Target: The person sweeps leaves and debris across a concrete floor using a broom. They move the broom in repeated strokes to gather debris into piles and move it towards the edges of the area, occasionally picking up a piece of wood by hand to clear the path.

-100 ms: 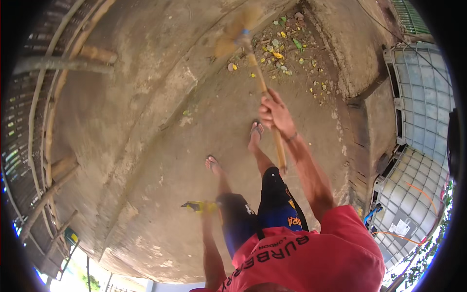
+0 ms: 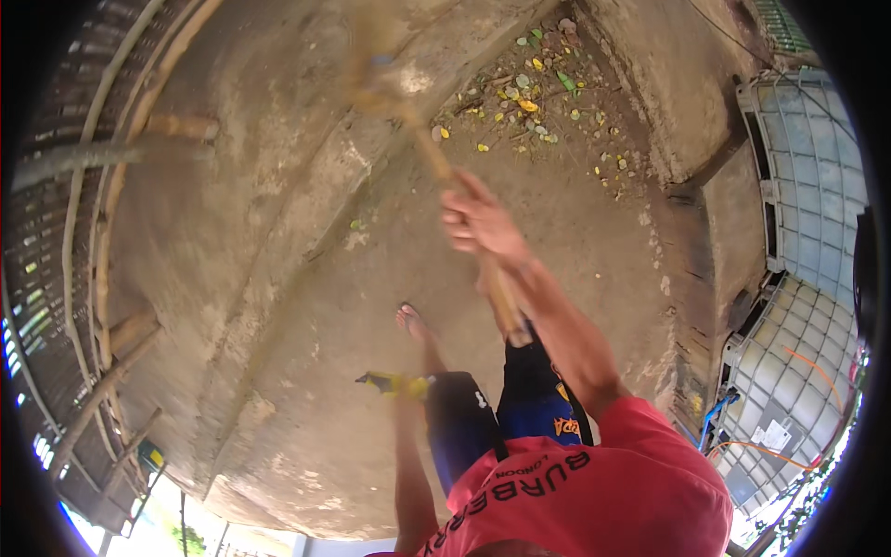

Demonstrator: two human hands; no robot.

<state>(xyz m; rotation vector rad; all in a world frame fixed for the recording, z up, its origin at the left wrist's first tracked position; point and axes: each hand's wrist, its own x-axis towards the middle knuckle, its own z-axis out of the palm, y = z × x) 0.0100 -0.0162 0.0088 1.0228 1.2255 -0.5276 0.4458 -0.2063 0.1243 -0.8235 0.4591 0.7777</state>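
My right hand (image 2: 487, 223) is closed round the wooden handle of a broom (image 2: 432, 153). The handle's butt end sits beside my right forearm. Toward the top, the broom's tan bristles and a blue band are smeared by motion, over bare ground left of a patch of fallen leaves (image 2: 527, 104). Down by my left thigh, my left hand (image 2: 408, 395) is blurred and seems closed on a yellow thing with a dark tip (image 2: 385, 382). That thing sticks out to the left of the hand; its kind I cannot make out.
A bamboo fence (image 2: 107, 186) with jutting poles lines the left side. On the right stand two caged white tanks (image 2: 812, 176), with an orange cord (image 2: 761, 452) by the lower one. A low ledge (image 2: 682, 278) edges the ground there. My left foot (image 2: 408, 318) wears a sandal.
The broom has swung left, off the edge of the leaf patch, and my right hand has moved left with it. My right foot is now mostly hidden behind my right arm and the handle.
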